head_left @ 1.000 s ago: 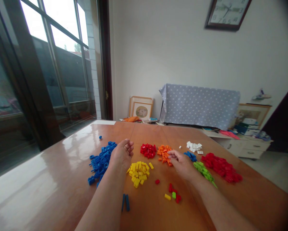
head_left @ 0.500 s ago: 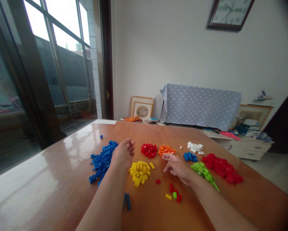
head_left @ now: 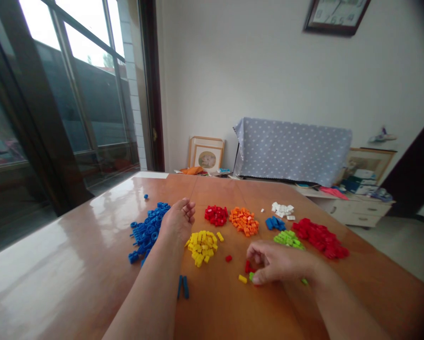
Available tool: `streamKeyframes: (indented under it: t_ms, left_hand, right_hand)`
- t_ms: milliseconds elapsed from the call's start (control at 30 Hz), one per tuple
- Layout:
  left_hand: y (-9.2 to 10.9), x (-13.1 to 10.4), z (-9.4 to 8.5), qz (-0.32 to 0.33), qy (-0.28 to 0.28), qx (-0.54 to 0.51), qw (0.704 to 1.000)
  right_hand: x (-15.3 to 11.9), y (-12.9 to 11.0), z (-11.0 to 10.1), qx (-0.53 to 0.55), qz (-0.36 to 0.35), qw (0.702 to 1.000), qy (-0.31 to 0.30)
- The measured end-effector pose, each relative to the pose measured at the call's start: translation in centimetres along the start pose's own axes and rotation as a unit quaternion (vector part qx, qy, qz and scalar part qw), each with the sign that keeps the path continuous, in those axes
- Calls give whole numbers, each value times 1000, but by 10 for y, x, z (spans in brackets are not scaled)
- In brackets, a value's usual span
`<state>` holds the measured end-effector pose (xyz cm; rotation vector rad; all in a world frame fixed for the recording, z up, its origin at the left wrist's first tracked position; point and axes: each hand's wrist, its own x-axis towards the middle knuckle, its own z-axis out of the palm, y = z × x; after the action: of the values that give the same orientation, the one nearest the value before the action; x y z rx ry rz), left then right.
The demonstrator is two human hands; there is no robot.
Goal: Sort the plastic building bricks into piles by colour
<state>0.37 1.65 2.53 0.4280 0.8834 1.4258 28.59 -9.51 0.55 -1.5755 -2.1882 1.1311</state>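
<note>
My left hand (head_left: 179, 218) hovers between the pile of blue pieces (head_left: 150, 229) and the pile of small red bricks (head_left: 216, 216). Its fingers are curled closed, and anything inside them is hidden. My right hand (head_left: 281, 262) reaches down over a few loose bricks at the near middle, thumb and fingers apart around them. Partly covered by it are a red brick (head_left: 247, 267) and a green brick (head_left: 251, 277). A yellow brick (head_left: 242, 279) lies just left of the thumb, and a single red brick (head_left: 229, 258) sits farther left.
Heaps of yellow (head_left: 202, 248), orange (head_left: 244, 221), white (head_left: 282, 210), blue (head_left: 275, 223), lime green (head_left: 289, 239) and larger red pieces (head_left: 320, 237) are spread on the wooden table (head_left: 219, 311). Two long blue pieces (head_left: 186, 287) lie beside my left forearm.
My right hand has moved from beside the orange heap toward me and down onto the loose bricks. My left hand keeps its place by the blue pile. The view has shifted slightly.
</note>
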Motion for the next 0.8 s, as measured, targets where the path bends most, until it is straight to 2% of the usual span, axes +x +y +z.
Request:
streamKeyframes:
  t_ms: [133, 267, 467, 700, 800]
  left_hand:
    - [0, 1, -1, 1, -2, -15, 1000]
    - [0, 2, -1, -8, 5, -26, 1000]
    - [0, 2, -2, -1, 2, -16, 1000]
    - [0, 3, -3, 1, 2, -16, 1000]
    - [0, 3, -3, 0, 0, -19, 1000]
  right_hand:
    - [-3, -6, 7, -64, -10, 998, 7]
    - [5, -4, 12, -52, -20, 998, 25]
    - [22, 11, 14, -29, -48, 993, 99]
    - [26, 15, 12, -3, -44, 994, 104]
    - [27, 17, 11, -7, -38, 992, 124]
